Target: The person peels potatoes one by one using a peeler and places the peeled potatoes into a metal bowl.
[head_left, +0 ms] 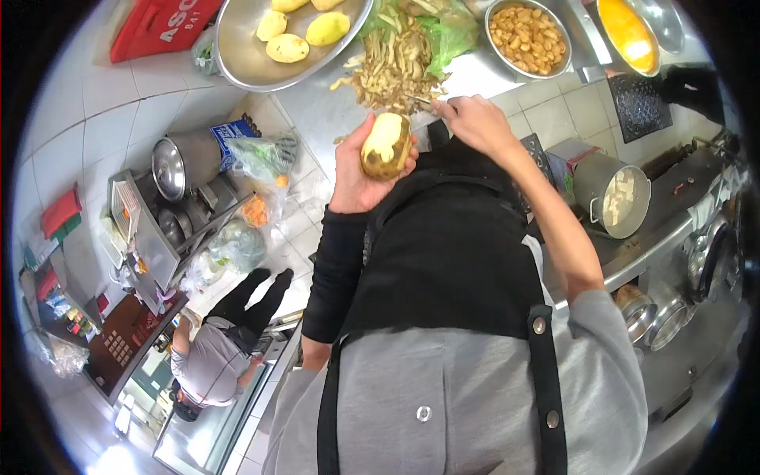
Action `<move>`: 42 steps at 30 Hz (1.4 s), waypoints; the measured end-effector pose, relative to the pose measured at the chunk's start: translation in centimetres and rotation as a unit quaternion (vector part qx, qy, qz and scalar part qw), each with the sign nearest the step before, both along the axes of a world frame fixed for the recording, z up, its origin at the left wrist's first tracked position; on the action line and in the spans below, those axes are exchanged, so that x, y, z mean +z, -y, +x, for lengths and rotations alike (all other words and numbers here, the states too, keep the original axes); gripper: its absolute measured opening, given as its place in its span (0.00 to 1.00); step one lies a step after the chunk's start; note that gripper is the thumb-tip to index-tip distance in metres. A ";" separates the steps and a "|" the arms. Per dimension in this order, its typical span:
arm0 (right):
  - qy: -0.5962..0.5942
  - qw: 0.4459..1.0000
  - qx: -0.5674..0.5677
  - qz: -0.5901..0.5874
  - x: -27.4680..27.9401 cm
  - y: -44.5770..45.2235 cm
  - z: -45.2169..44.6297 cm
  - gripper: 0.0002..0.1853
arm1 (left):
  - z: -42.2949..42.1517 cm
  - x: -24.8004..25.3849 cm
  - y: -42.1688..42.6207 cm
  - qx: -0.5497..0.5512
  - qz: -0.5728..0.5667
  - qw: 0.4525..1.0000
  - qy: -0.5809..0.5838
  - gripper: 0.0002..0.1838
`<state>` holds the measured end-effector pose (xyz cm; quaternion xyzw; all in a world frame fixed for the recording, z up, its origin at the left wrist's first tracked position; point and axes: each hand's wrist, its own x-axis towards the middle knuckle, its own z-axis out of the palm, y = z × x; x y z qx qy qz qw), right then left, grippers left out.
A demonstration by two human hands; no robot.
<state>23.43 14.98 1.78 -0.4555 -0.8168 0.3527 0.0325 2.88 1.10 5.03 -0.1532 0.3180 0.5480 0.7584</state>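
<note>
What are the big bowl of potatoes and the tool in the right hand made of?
The big bowl looks like smooth stainless steel: silvery, with soft reflections. The tool in the right hand seems dull metal at its thin, grey end; the hand hides most of its handle, leaving that unclear.

Gleamed as smooth metal on the bowl [317,70] and, duller, on the worktop [313,111]. Looked smooth on the potato's [385,146] peeled patch, rougher on its skin. Crinkled as thin, glossy plastic on the green bag [455,39]. Showed matt black cloth on the apron [451,261].
</note>
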 end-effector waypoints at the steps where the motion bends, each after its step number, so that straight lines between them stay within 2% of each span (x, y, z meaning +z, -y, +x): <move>1: -0.013 0.999 -0.016 -0.035 0.8 0.3 0.0 0.28 | 0.7 1.6 -0.4 0.012 -0.035 0.998 -0.057 0.32; 4: -0.069 0.996 0.016 -0.063 5.0 3.1 0.2 0.27 | 0.2 -0.1 0.0 0.054 -0.028 0.998 -0.017 0.32; 5: -0.101 0.993 0.028 -0.052 5.8 3.9 0.4 0.26 | 0.4 -0.6 -0.1 0.066 -0.004 0.997 -0.029 0.30; 8: -0.142 0.985 0.090 -0.032 7.2 5.3 0.4 0.25 | 1.7 0.2 -1.0 0.066 -0.027 0.990 -0.125 0.27; 11: -0.131 0.986 0.099 0.044 1.5 4.7 0.3 0.25 | 0.9 -1.5 -0.7 0.069 -0.001 0.997 -0.046 0.27; 12: -0.082 0.994 0.070 -0.003 2.2 2.9 -0.2 0.26 | 0.6 -2.1 -0.1 0.075 -0.001 0.997 -0.013 0.28; 13: -0.029 0.998 0.049 0.030 -1.0 1.6 0.1 0.26 | 0.0 -2.7 0.3 0.048 0.003 0.998 0.038 0.29; 14: 0.022 0.997 0.026 0.069 -3.6 0.3 0.4 0.26 | 0.3 -2.2 0.2 0.043 -0.003 0.999 0.013 0.29; 17: -0.027 0.998 -0.002 -0.065 2.4 0.8 0.1 0.28 | 1.2 0.6 -0.1 0.045 -0.018 0.996 -0.076 0.29; 20: -0.087 0.993 0.023 -0.070 3.8 3.3 0.3 0.28 | 0.2 -1.8 0.2 0.046 -0.019 0.999 -0.004 0.28; 21: -0.096 0.992 0.036 -0.073 4.6 3.7 0.4 0.28 | 0.9 -1.1 -0.4 0.073 -0.046 0.996 -0.036 0.28; 24: -0.081 0.992 0.061 -0.079 5.9 3.9 0.4 0.26 | 1.4 -0.3 -0.7 0.045 -0.039 0.991 -0.119 0.29; 28: -0.106 0.989 0.081 -0.064 6.5 4.1 0.6 0.26 | 1.6 -0.4 -0.6 0.038 -0.048 0.988 -0.145 0.31; 30: -0.086 0.994 0.055 -0.039 3.9 3.9 0.2 0.26 | 1.5 -0.4 -0.6 0.029 -0.051 0.983 -0.173 0.31; 31: -0.074 0.996 0.040 -0.026 2.0 3.3 0.1 0.26 | 0.5 -1.7 0.0 -0.015 0.013 0.992 -0.126 0.32; 32: 0.055 0.996 0.067 -0.025 -0.6 1.1 0.5 0.28 | 0.5 -1.4 0.3 -0.019 0.013 0.994 -0.111 0.32; 34: -0.015 0.999 -0.002 -0.036 -2.0 -0.4 0.6 0.31 | 0.3 0.1 0.1 -0.027 0.024 0.995 -0.088 0.33; 35: -0.025 0.998 -0.014 -0.063 -1.7 -0.9 0.4 0.32 | 0.4 1.3 0.1 -0.021 0.029 0.994 -0.100 0.29; 37: -0.040 0.989 -0.047 -0.133 2.5 -0.2 0.2 0.33 | 0.8 2.9 0.3 -0.032 0.020 0.987 -0.156 0.23; 38: -0.049 0.989 -0.051 -0.133 2.8 0.2 0.4 0.32 | 1.0 3.2 0.0 -0.036 0.021 0.982 -0.183 0.22; 39: -0.059 0.988 -0.051 -0.130 3.0 0.1 0.4 0.31 | 0.4 2.9 0.0 -0.082 0.055 0.974 -0.203 0.27; 42: -0.083 0.991 -0.020 -0.106 4.9 0.6 0.2 0.29 | 0.0 1.9 -0.1 -0.168 0.080 0.915 -0.358 0.25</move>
